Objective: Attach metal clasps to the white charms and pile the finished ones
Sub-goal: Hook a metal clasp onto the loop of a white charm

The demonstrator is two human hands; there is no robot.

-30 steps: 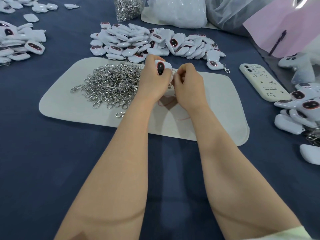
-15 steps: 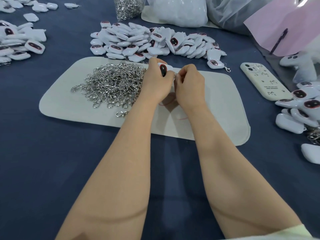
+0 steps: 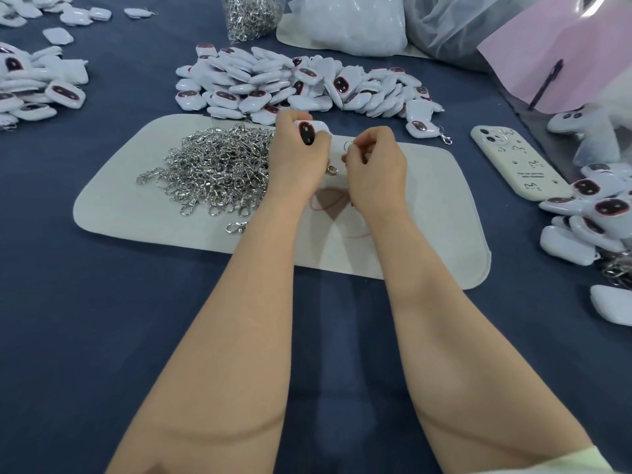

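Grips one white charm [image 3: 309, 131] in the curled fingers of the left hand [image 3: 297, 159], dark oval face toward the camera, above the far middle of a pale mat [image 3: 427, 217]. Pinches a thin wire ring [image 3: 348, 145] in the tightly curled fingers of the right hand [image 3: 374, 169], just right of the charm. Low between the two hands, a metal clasp [image 3: 331, 170]; unclear which hand holds it.

Glossy, puffy, rounded-square charm; bright silvery clasp. Just left of the left hand, a tangled heap of clasps [image 3: 215, 172] on the mat, with one loose clasp [image 3: 236, 227] near the mat's near edge. Soft, felt-like mat with rounded corners, crossed by a red thread [image 3: 328, 203].

Beyond the mat, a far pile of charms [image 3: 290, 87]; further piles at far left [image 3: 37, 87] and at right [image 3: 595, 213]. Right of the mat, a cream phone [image 3: 516, 165]. Underneath everything, dark blue cloth [image 3: 102, 319]. Along the far edge, a clear bag of clasps [image 3: 249, 15], a white plastic bag [image 3: 349, 25] and a pink sheet [image 3: 564, 53].
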